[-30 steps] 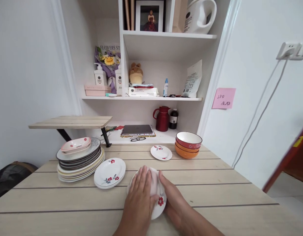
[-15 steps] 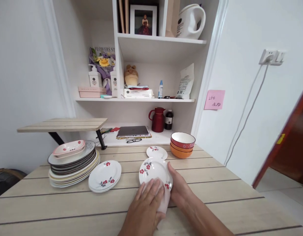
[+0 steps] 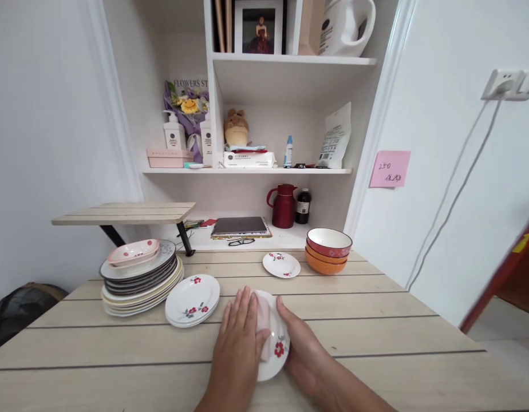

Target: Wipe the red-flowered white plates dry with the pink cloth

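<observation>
A small white plate point(image 3: 279, 322) with red flowers is held tilted above the table in my right hand point(image 3: 306, 350), which grips its right edge with the thumb on the rim. Against the plate's face my left hand point(image 3: 237, 343) presses a pale pink cloth point(image 3: 264, 323), fingers extended over it and thumb along its lower part. The hand and cloth hide the plate's left side. To the left lies a short stack of matching flowered plates point(image 3: 191, 300). Another such plate point(image 3: 281, 265) rests flat beyond my hands.
At the left stands a tall stack of plates point(image 3: 139, 286) topped by a pink dish point(image 3: 133, 252). Stacked bowls point(image 3: 328, 250) sit at the back right. Behind are a wooden riser point(image 3: 127, 213), a laptop point(image 3: 241, 225), eyeglasses point(image 3: 241, 242) and a red jug point(image 3: 284, 207).
The held plate has come nearer to me and turned more on edge. My left hand and the cloth have shifted from its lower part to its left side. The view has swung slightly left.
</observation>
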The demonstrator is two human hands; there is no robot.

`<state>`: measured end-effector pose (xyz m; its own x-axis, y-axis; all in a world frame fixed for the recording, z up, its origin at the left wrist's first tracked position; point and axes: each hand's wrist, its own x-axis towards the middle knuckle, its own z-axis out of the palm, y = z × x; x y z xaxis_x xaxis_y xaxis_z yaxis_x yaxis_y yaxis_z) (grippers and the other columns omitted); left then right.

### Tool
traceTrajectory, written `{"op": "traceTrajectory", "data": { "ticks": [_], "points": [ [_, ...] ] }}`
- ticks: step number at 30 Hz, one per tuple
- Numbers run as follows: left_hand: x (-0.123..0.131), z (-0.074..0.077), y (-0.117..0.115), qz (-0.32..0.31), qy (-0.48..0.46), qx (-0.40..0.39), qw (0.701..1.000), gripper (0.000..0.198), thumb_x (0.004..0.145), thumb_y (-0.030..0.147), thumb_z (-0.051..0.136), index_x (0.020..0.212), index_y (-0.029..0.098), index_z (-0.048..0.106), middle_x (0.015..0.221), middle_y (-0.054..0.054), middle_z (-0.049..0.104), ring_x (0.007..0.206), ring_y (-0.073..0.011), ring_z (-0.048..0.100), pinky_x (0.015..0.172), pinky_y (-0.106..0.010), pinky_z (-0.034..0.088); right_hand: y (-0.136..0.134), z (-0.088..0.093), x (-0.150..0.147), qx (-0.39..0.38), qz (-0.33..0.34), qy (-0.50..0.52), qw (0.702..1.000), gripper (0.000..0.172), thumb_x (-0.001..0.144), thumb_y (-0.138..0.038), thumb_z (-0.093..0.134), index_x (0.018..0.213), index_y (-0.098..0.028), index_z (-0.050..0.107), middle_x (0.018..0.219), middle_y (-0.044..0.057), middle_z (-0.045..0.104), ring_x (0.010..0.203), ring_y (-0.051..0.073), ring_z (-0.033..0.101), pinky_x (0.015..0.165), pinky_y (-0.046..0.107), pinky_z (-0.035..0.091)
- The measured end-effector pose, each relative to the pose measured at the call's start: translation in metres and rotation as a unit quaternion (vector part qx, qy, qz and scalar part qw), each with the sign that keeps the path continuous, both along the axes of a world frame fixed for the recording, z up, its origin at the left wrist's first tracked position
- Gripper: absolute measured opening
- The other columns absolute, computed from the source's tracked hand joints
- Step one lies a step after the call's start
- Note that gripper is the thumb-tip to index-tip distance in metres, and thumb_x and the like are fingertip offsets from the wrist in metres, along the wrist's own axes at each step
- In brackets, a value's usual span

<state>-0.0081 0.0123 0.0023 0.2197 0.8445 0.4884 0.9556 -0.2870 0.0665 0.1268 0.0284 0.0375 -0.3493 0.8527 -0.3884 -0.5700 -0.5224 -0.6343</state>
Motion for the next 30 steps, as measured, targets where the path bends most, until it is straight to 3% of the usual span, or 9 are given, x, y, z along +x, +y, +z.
{"op": "traceTrajectory", "data": {
  "ticks": [8, 15, 19, 22, 26, 30],
  "points": [
    [0.014, -0.002, -0.003, -0.087, 0.034, 0.017, 0.995, 0.071, 0.089, 0.033, 0.052, 0.15, 0.018, 0.019, 0.155, -0.008, 0.026, 0.142, -0.0255, 0.028, 0.112, -0.045, 0.035, 0.004, 0.0, 0.003, -0.009, 0.0, 0.011, 1.0, 0.052, 0.089, -0.051, 0.051, 0.118, -0.009, 0.063, 0.106, 0.013, 0.073, 0.098, 0.023, 0.068, 0.093, 0.033, 0.048],
    [0.019, -0.002, -0.007, -0.149, 0.08, -0.026, 0.985, 0.07, 0.084, 0.02, 0.058, 0.147, 0.026, 0.027, 0.153, -0.001, 0.031, 0.139, -0.0221, 0.034, 0.11, -0.045, 0.04, 0.02, -0.001, 0.021, -0.039, 0.046, 0.016, 0.998, 0.07, 0.086, -0.062, 0.047, 0.118, -0.001, 0.06, 0.1, 0.019, 0.073, 0.097, 0.028, 0.069, 0.094, 0.037, 0.047],
    [0.015, -0.004, -0.003, -0.125, 0.078, 0.009, 0.989, 0.066, 0.084, 0.017, 0.055, 0.145, 0.024, 0.032, 0.152, -0.002, 0.035, 0.138, -0.0233, 0.035, 0.109, -0.049, 0.04, 0.025, 0.002, 0.028, -0.007, 0.037, 0.042, 0.998, 0.065, 0.089, -0.059, 0.042, 0.119, -0.004, 0.06, 0.102, 0.017, 0.073, 0.096, 0.026, 0.069, 0.093, 0.037, 0.047],
    [0.009, -0.003, 0.0, -0.07, 0.063, 0.033, 0.995, 0.059, 0.086, 0.018, 0.051, 0.143, 0.021, 0.037, 0.151, -0.005, 0.037, 0.138, -0.0247, 0.035, 0.109, -0.051, 0.039, 0.024, 0.004, 0.026, 0.012, 0.022, 0.044, 0.999, 0.06, 0.09, -0.057, 0.044, 0.121, -0.008, 0.059, 0.104, 0.015, 0.073, 0.097, 0.025, 0.068, 0.092, 0.038, 0.047],
    [0.0, 0.0, 0.001, -0.005, 0.045, 0.031, 0.998, 0.051, 0.091, 0.022, 0.043, 0.142, 0.018, 0.04, 0.15, -0.007, 0.038, 0.138, -0.0251, 0.036, 0.11, -0.05, 0.037, 0.016, 0.004, 0.017, -0.018, 0.016, -0.006, 1.0, 0.061, 0.086, -0.059, 0.049, 0.12, -0.01, 0.06, 0.101, 0.014, 0.074, 0.096, 0.027, 0.068, 0.089, 0.04, 0.048],
    [-0.006, 0.0, 0.001, 0.023, 0.029, 0.035, 0.999, 0.05, 0.094, 0.028, 0.039, 0.142, 0.014, 0.04, 0.149, -0.011, 0.039, 0.138, -0.0258, 0.035, 0.111, -0.049, 0.035, 0.003, 0.006, 0.004, 0.002, 0.015, 0.004, 1.0, 0.053, 0.089, -0.052, 0.051, 0.119, -0.009, 0.061, 0.102, 0.014, 0.074, 0.097, 0.024, 0.068, 0.089, 0.035, 0.049]
  ]
}}
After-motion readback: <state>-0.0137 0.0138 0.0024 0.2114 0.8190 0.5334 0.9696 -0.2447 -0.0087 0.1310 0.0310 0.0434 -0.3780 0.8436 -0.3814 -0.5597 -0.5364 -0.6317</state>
